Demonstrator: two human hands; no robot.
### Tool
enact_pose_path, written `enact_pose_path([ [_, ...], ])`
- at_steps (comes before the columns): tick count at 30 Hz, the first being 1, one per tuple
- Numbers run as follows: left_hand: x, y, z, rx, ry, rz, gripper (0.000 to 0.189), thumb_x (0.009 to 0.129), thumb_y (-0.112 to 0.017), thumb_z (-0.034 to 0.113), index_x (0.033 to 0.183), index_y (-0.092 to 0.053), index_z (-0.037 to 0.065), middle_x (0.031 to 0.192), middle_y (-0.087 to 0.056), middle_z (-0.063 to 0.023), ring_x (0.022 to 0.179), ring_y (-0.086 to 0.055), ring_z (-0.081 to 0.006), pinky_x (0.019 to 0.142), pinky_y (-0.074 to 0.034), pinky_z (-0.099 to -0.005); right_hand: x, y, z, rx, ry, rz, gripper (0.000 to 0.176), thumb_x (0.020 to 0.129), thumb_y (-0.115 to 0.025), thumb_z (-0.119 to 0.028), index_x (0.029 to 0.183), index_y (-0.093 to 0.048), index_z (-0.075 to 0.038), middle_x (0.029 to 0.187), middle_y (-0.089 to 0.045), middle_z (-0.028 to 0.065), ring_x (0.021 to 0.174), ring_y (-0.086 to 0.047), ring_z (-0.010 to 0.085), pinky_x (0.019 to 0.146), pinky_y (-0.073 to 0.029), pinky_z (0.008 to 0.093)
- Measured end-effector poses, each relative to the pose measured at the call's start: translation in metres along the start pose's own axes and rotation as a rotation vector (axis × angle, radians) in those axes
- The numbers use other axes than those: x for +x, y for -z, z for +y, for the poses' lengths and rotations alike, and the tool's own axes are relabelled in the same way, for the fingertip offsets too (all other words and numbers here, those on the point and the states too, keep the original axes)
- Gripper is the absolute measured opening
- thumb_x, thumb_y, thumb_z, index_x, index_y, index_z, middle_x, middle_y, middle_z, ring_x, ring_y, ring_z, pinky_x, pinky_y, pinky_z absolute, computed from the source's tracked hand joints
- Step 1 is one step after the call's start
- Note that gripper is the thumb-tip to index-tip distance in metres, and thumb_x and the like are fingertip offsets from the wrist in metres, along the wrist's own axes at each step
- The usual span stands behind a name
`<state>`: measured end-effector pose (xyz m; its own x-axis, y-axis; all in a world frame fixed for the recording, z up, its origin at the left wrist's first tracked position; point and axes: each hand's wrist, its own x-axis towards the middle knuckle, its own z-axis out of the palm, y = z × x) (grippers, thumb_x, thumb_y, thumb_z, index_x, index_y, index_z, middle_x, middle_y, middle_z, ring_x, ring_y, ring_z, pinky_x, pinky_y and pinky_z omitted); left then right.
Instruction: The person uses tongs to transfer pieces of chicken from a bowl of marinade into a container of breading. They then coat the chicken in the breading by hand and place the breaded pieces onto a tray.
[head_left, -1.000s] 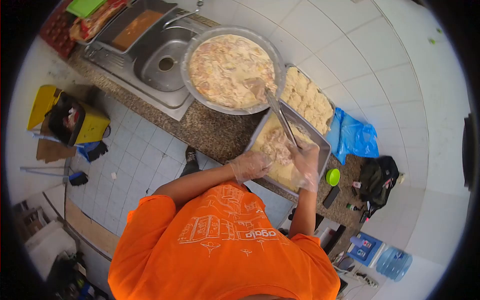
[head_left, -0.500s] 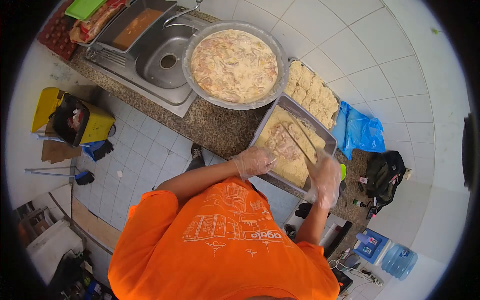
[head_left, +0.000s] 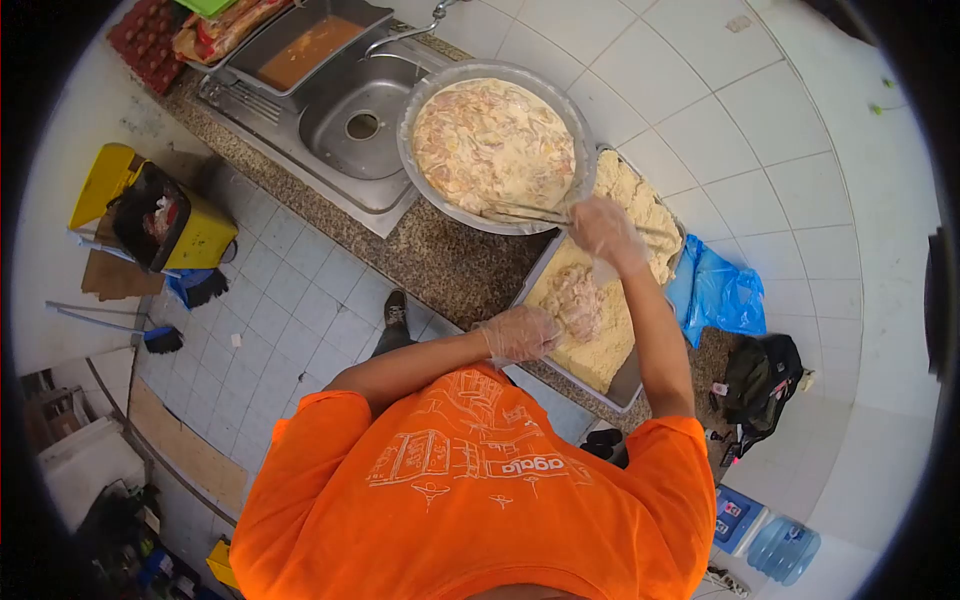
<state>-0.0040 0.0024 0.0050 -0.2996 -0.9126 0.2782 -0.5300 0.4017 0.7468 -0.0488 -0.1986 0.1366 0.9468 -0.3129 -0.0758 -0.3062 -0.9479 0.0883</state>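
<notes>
My right hand (head_left: 605,230), in a clear plastic glove, is closed around metal tongs (head_left: 535,213). The tongs' tips reach over the near rim of a large round bowl (head_left: 408,150), at the edge of the pale batter with raw meat pieces (head_left: 495,140). Below my right forearm lies a grey tray (head_left: 626,392) of yellowish crumbly coating (head_left: 585,362), with pieces of coated raw meat (head_left: 577,303) in its middle. My left hand (head_left: 522,333), gloved too, has its fingers curled at the tray's near left edge and seems to grip it.
A second tray of clumpy coating (head_left: 640,200) stands against the tiled wall. Beside it lies a blue plastic bag (head_left: 718,288). Left of the bowl are a steel sink (head_left: 350,155) and a grey basin of brownish liquid (head_left: 310,50). A dark backpack (head_left: 762,385) sits farther right.
My right hand has moved the tongs from the meat in the grey tray up and left to the bowl's rim. My left hand stays at the tray's edge. The camera view has shifted slightly.
</notes>
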Motion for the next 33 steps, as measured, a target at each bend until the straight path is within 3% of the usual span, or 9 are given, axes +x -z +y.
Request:
enact_pose_path([
  [7,0.003,0.001,0.003,0.036,0.013,-0.034,0.037,0.094,-0.049,0.030,0.075,-0.060,0.000,0.073,-0.061,-0.0208,0.073,-0.062,-0.0394,0.071,-0.050,-0.0478,-0.066,-0.056,0.001,0.455,-0.497,-0.085,0.029,0.081,-0.068,-0.020,0.088,-0.064,0.008,0.080,-0.065,0.0253,0.076,-0.062,0.0415,0.070,-0.048,0.0447],
  [9,0.003,0.000,0.002,0.047,0.031,-0.069,0.037,0.094,-0.049,0.030,0.075,-0.060,0.000,0.074,-0.061,-0.0207,0.074,-0.062,-0.0392,0.071,-0.049,-0.0476,-0.086,-0.074,0.006,0.516,-0.465,-0.005,0.022,0.083,-0.068,-0.014,0.091,-0.068,0.006,0.072,-0.066,0.0207,0.065,-0.063,0.0313,0.063,-0.049,0.0397],
  [11,0.003,-0.003,0.001,0.044,0.021,-0.042,0.036,0.094,-0.050,0.030,0.076,-0.060,0.001,0.075,-0.061,-0.0204,0.074,-0.062,-0.0390,0.071,-0.049,-0.0476,-0.105,-0.075,0.002,0.830,-0.624,-0.050,0.017,0.084,-0.069,-0.009,0.093,-0.070,0.006,0.069,-0.065,0.0107,0.059,-0.058,0.0156,0.056,-0.046,0.0333],
  [14,0.003,0.005,0.007,0.015,0.028,-0.028,0.034,0.094,-0.050,0.029,0.077,-0.060,0.002,0.075,-0.062,-0.0196,0.075,-0.062,-0.0385,0.071,-0.049,-0.0475,-0.130,-0.041,-0.017,1.024,-0.819,-0.029,0.015,0.084,-0.071,-0.006,0.094,-0.072,0.005,0.070,-0.061,0.0029,0.060,-0.053,0.0061,0.051,-0.042,0.0272],
  [19,0.002,-0.001,0.006,0.024,0.007,0.033,0.031,0.094,-0.051,0.028,0.078,-0.061,0.003,0.076,-0.061,-0.0197,0.076,-0.062,-0.0384,0.070,-0.049,-0.0484,-0.207,-0.002,-0.045,1.028,-1.064,0.275,0.027,0.083,-0.072,-0.007,0.107,-0.070,0.005,0.076,-0.066,0.0063,0.061,-0.055,0.0130,0.059,-0.044,0.0273],
  [21,0.000,0.001,0.006,0.048,0.023,0.016,0.031,0.094,-0.052,0.027,0.078,-0.061,0.003,0.076,-0.061,-0.0198,0.077,-0.062,-0.0385,0.070,-0.049,-0.0487,-0.228,0.035,-0.052,1.046,-1.178,0.103,0.034,0.080,-0.074,-0.010,0.112,-0.069,0.001,0.079,-0.068,0.0070,0.066,-0.060,0.0160,0.063,-0.048,0.0308],
  [27,0.004,0.007,0.007,-0.024,0.028,-0.019,0.035,0.096,-0.049,0.030,0.077,-0.062,0.003,0.073,-0.060,-0.0201,0.073,-0.061,-0.0394,0.070,-0.049,-0.0494,-0.223,0.077,-0.061,0.358,-1.005,-0.191,0.031,0.081,-0.072,-0.021,0.109,-0.068,-0.008,0.084,-0.070,0.0123,0.078,-0.069,0.0292,0.072,-0.052,0.0381],
  [30,0.005,0.009,0.011,-0.078,0.020,-0.017,0.037,0.096,-0.048,0.030,0.077,-0.063,0.002,0.072,-0.061,-0.0205,0.072,-0.061,-0.0398,0.070,-0.049,-0.0499,-0.168,0.057,-0.056,0.317,-0.713,0.040,0.029,0.081,-0.073,-0.025,0.103,-0.066,-0.008,0.088,-0.069,0.0154,0.081,-0.067,0.0354,0.070,-0.051,0.0414],
  [33,0.002,0.008,0.008,-0.006,0.039,-0.039,0.035,0.095,-0.050,0.029,0.077,-0.063,0.002,0.073,-0.062,-0.0207,0.073,-0.062,-0.0392,0.070,-0.049,-0.0495,-0.078,0.044,-0.061,0.267,-0.599,-0.077,0.026,0.084,-0.069,-0.028,0.099,-0.065,-0.007,0.089,-0.068,0.0172,0.086,-0.066,0.0367,0.075,-0.051,0.0438],
])
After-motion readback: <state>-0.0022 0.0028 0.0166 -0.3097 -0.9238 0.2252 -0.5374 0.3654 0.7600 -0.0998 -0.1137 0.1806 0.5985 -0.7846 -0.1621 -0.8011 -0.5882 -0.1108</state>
